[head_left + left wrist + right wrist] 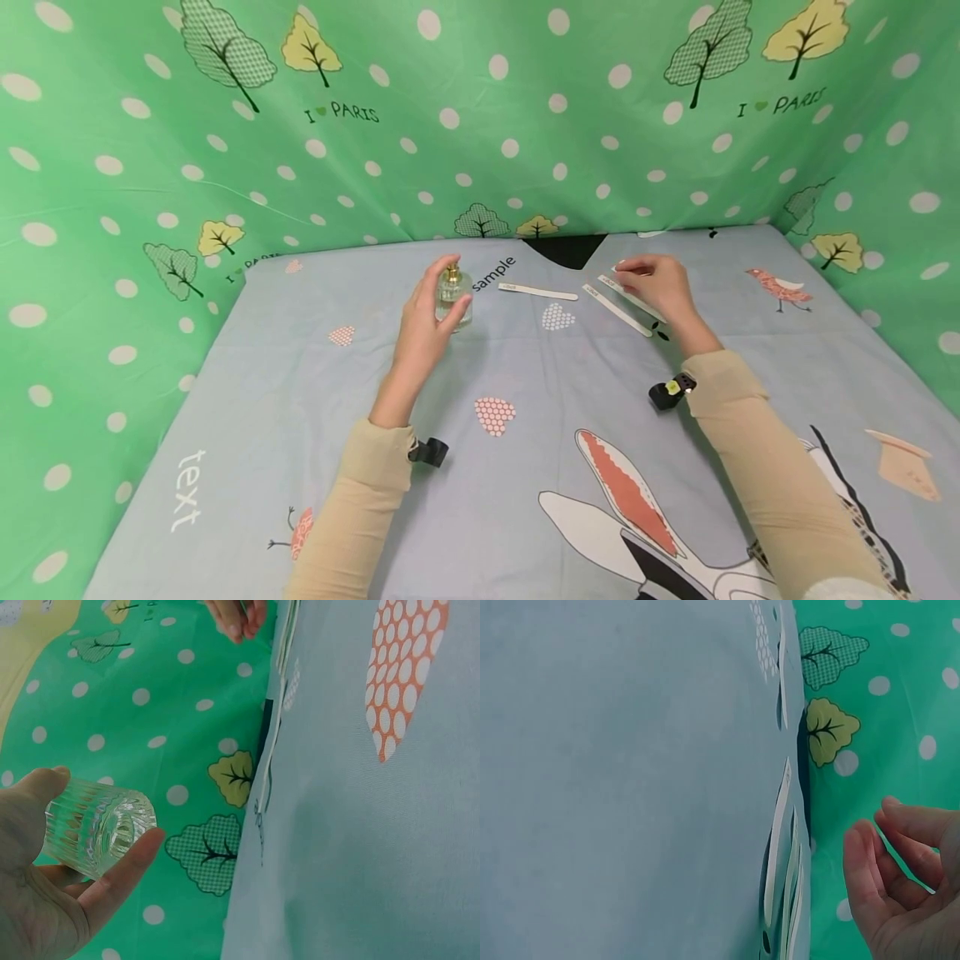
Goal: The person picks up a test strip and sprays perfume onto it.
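My left hand [423,325] holds a clear glass perfume bottle [454,304] with a gold spray neck, thumb on one side and fingers on the other. The left wrist view shows the ribbed sides and thick base of the bottle [101,829], tipped toward the camera. Over the right-hand group of white paper test strips [617,310] hovers my right hand [663,287]. In the right wrist view its fingers [866,885] are loosely bent, with nothing visible between them and the thumb. Another white strip [538,292] lies flat between the two hands, its printed end to the left.
A grey-blue printed cloth [300,400] with hearts, birds and a rabbit covers the table. Green dotted fabric [420,150] hangs behind it and at both sides. Black wrist cameras [429,452] are strapped below both hands.
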The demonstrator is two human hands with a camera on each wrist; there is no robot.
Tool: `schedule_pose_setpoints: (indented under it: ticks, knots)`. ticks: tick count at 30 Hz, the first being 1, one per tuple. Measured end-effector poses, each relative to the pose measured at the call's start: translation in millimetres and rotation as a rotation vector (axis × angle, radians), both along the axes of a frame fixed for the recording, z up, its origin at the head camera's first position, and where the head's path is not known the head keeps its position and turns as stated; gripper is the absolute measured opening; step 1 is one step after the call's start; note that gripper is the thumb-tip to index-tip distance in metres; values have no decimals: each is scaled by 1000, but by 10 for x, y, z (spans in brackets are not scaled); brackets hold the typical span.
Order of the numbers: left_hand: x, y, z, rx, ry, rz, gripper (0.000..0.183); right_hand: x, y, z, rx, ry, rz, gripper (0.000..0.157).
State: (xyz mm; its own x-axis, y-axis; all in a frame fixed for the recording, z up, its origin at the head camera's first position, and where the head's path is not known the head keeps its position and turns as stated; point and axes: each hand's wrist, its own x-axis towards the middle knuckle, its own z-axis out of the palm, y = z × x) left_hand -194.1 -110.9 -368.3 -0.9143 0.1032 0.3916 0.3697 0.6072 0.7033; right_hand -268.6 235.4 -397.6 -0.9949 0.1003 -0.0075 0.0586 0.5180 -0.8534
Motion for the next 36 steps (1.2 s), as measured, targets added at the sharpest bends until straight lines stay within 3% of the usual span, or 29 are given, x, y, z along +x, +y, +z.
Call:
schedule_pose_setpoints:
  ticks: [25, 36]
  knots:
    - [-24, 35, -39, -3, 11, -7, 58, 72, 295, 39, 60, 6, -32, 32]
    - [4, 28, -31, -3, 12, -7, 58, 105, 396, -44, 52, -19, -59, 33]
